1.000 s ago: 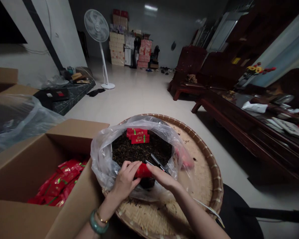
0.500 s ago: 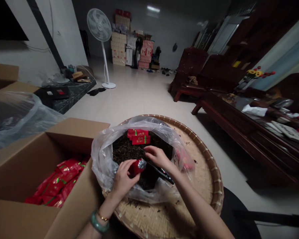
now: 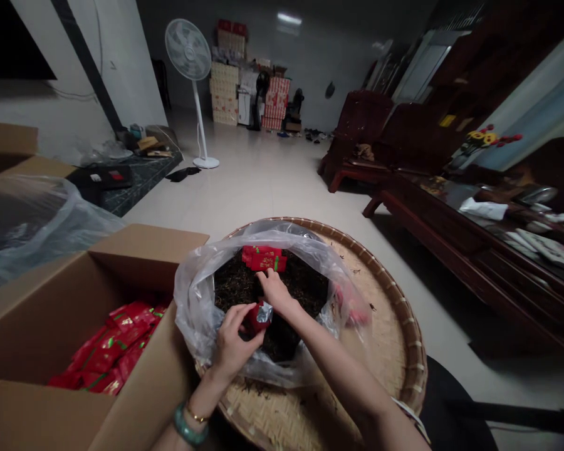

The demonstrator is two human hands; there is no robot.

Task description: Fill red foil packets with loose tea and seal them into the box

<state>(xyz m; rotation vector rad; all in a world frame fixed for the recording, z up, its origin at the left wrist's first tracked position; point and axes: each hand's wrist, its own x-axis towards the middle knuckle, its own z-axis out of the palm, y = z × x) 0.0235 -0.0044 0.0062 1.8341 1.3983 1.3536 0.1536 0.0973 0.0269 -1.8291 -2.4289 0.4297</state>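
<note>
A clear plastic bag full of dark loose tea leaves sits on a round woven bamboo tray. My left hand is closed round a small red foil packet with its silver mouth open, held just above the leaves. My right hand reaches down into the leaves right beside the packet, fingers curled; what they hold is hidden. A short stack of flat red packets lies on the leaves at the far side of the bag.
An open cardboard box at my left holds several filled red packets. Another plastic-lined box stands farther left. A dark wooden table runs along the right, and a standing fan is on the pale floor ahead.
My right hand left the packet and moved up and left into the tea leaves. The packet in my left hand now shows its open silver mouth.
</note>
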